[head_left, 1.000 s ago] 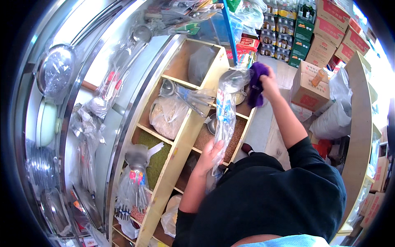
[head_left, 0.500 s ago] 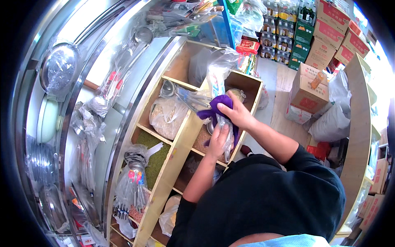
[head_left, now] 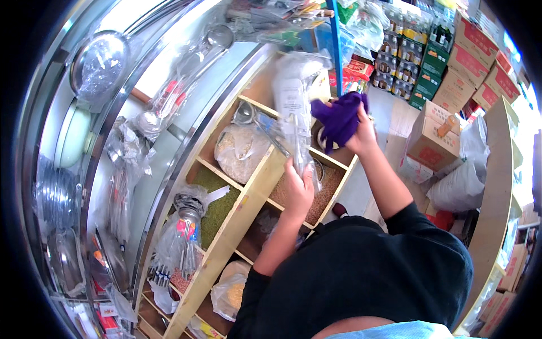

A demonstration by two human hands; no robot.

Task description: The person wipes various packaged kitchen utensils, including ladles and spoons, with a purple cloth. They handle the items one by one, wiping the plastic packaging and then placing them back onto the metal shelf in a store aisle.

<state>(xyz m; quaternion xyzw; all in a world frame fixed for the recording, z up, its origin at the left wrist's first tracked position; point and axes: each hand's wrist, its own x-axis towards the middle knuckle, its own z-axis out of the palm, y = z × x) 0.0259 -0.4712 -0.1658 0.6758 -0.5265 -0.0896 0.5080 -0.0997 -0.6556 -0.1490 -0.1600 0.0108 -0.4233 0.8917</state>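
My left hand [head_left: 299, 189] is closed round the lower end of a plastic-wrapped utensil [head_left: 292, 107]. A pale label shows through its clear bag, and a thin metal part runs down toward my fingers; its exact kind is hard to make out. My right hand [head_left: 363, 133] grips a bunched purple cloth [head_left: 341, 121], held to the right of the utensil and apart from it. Beneath both hands is a wooden bin rack [head_left: 257, 186]. Next to my left hand lies a bin of brown grain [head_left: 326, 186], with a metal scoop rim partly hidden behind the plastic.
A bagged pale grain [head_left: 240, 152], green beans [head_left: 223, 214] and bagged utensils [head_left: 183, 226] fill bins on the left. Shelves with wrapped pans [head_left: 101, 65] and ladles stand beyond. Cartons [head_left: 432, 135] and bottle packs [head_left: 395, 56] are stacked at far right, near a wooden shelf [head_left: 488, 220].
My hands have moved apart. The purple cloth has come off the utensil and gone up and right in my right hand, while my left hand keeps the utensil, now more upright.
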